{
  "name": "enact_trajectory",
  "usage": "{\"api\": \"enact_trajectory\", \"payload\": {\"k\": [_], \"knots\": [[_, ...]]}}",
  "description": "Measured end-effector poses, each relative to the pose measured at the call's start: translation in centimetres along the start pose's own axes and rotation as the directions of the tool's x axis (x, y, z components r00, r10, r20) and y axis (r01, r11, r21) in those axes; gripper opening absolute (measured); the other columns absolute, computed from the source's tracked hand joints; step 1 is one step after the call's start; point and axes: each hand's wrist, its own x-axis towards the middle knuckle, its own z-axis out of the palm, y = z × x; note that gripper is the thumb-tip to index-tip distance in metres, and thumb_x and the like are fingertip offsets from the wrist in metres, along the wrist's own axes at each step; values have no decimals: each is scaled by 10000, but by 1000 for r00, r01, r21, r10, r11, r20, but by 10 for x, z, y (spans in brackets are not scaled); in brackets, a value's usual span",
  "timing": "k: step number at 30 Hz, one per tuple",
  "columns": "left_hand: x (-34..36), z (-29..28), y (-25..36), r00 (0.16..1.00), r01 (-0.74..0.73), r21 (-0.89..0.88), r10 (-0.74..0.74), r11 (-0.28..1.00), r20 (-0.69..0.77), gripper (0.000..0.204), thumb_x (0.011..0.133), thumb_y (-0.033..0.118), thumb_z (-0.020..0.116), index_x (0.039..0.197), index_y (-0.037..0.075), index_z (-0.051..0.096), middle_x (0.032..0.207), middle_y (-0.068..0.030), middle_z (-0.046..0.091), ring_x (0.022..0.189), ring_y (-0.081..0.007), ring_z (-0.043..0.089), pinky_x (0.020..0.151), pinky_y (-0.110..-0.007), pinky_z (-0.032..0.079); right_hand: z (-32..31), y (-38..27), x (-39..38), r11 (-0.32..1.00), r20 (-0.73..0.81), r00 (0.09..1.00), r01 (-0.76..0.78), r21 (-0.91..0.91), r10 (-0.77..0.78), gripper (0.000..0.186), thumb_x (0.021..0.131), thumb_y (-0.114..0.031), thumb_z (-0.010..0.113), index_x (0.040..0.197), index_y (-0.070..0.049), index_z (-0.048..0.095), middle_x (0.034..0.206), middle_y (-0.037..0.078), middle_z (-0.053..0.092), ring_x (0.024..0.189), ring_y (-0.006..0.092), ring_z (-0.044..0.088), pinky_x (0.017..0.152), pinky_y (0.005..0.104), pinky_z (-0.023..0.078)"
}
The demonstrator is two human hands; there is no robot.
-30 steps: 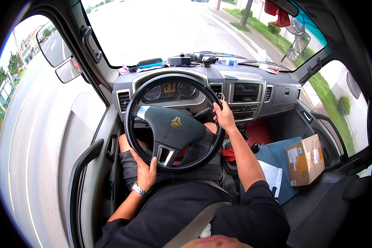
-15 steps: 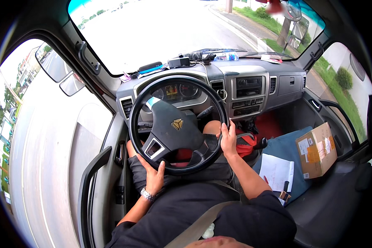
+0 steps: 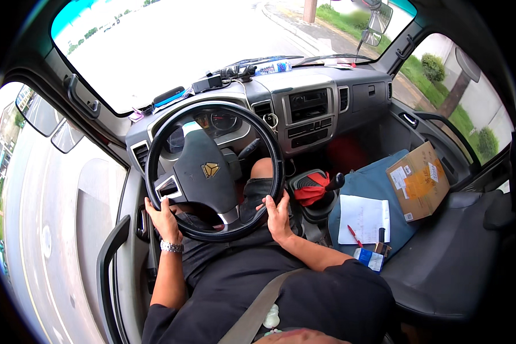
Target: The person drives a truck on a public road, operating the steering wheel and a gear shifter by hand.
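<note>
Black padded steering wheel (image 3: 212, 166), round, grey hub, sitting ahead of the dash; I'm seeing left hand (image 3: 163, 218) gripping its rim at 7 o'clock, right hand (image 3: 278, 217) gripping at 5.

Both hands grip the steering wheel (image 3: 214, 171) on its lower arc. The left hand (image 3: 161, 217) sits at the wheel's lower left, fingers curled over the rim and thumb along it, a metal watch (image 3: 171, 246) on the wrist; its bare forearm drops almost straight down below the wheel. The right hand (image 3: 278, 217) clasps the lower right of the rim, fingers wrapped from outside, with its forearm angling away to the wheel's lower right, elbow bent.
</note>
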Motion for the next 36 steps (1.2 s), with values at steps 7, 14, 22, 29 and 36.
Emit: {"api": "enact_trajectory", "payload": {"k": [7, 14, 22, 29, 36], "knots": [[34, 0, -2, 988, -101, 151, 81, 983, 130, 650, 980, 168, 693, 1518, -29, 385, 1081, -95, 644, 684, -103, 571, 613, -264, 494, -6, -8, 21, 998, -37, 998, 39, -46, -41, 521, 1031, -171, 627, 1445, 21, 375, 1126, 76, 592, 950, 156, 649, 933, 309, 504], [69, 3, 10, 965, -222, 404, 140, 888, 222, 594, 998, 324, 672, 1455, 7, 465, 1176, -153, 655, 864, -205, 683, 625, -311, 600, -22, -44, 95, 961, 61, 992, 125, -245, -113, 652, 1016, -198, 669, 1539, 17, 343, 1208, 59, 577, 1016, 110, 571, 894, 262, 491], [120, 42, 35, 877, -470, 608, 261, 640, 404, 510, 990, 407, 665, 1322, 27, 594, 1074, -248, 730, 1007, -405, 713, 902, -458, 537, -20, -61, 213, 829, 245, 934, 347, -440, -260, 820, 950, -392, 730, 1536, 56, 373, 1338, 238, 595, 1202, 294, 623, 1043, 386, 500], [145, 76, 41, 785, -619, 650, 327, 440, 526, 504, 1004, 433, 609, 1281, 13, 613, 1076, -284, 716, 1021, -452, 691, 899, -486, 532, 1, -110, 260, 770, 486, 866, 390, -505, -119, 804, 958, -438, 734, 1521, 34, 407, 1307, 227, 621, 1147, 273, 641, 1005, 382, 519], [151, 99, 38, 716, -690, 635, 463, 348, 523, 563, 1020, 514, 582, 1313, 37, 640, 1111, -234, 743, 1042, -407, 716, 894, -463, 552, -21, -86, 246, 953, 395, 908, -17, -302, 141, 485, 1022, -418, 665, 1317, -41, 584, 889, 23, 654, 622, 80, 601, 564, 242, 483]]}}
